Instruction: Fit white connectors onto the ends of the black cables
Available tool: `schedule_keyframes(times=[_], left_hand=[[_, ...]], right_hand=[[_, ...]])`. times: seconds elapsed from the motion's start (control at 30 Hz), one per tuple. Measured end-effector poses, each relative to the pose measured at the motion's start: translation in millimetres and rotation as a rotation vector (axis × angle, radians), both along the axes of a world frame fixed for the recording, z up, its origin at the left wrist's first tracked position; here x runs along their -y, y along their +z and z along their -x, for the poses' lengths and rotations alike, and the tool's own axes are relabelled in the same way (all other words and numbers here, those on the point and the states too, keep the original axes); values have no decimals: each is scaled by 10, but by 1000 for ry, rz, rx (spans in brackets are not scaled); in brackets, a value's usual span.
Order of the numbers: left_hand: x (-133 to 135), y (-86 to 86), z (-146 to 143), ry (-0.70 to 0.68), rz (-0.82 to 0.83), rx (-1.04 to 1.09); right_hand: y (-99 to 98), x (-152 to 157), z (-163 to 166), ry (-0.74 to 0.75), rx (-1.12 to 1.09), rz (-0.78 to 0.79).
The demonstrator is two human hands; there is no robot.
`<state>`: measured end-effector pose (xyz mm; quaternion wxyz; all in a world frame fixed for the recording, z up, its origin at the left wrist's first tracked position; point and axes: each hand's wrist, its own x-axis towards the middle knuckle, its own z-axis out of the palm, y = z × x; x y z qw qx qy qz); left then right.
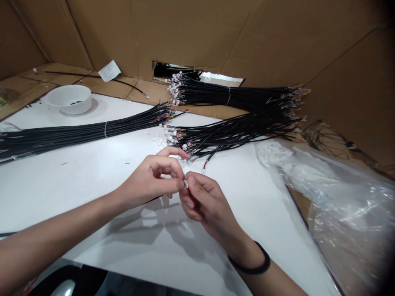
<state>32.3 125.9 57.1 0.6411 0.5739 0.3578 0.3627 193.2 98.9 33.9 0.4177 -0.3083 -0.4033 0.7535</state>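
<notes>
My left hand (pixel 157 176) and my right hand (pixel 206 199) meet over the white tabletop, both closed in a pinch. A small white connector (pixel 185 183) sits between their fingertips, held by the right thumb and fingers. The left thumb and index finger pinch right beside it, apparently on the wire end of a black cable (pixel 152 200), a short stretch of which shows below the left hand; the wires themselves are mostly hidden. Just beyond my fingers lies a loose pile of black cables (pixel 228 131) with white connectors and coloured wires at their near ends.
A tied cable bundle (pixel 77 133) stretches left; another tied bundle (pixel 216 92) lies at the back. A white bowl (pixel 70 100) holds small dark pieces. Loose white connectors (pixel 159 139) are scattered near the pile. A clear plastic bag (pixel 345 197) covers the right side. Cardboard walls (pixel 197 33) enclose the table.
</notes>
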Motion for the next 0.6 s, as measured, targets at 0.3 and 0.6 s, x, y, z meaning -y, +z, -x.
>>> schedule_keyframes(times=[0.3, 0.6], left_hand=[[36, -8, -12, 68, -61, -37], [64, -31, -30, 124, -85, -33]], right_hand=[[-9, 13, 11, -14, -7, -4], [-30, 25, 16, 4, -22, -39]])
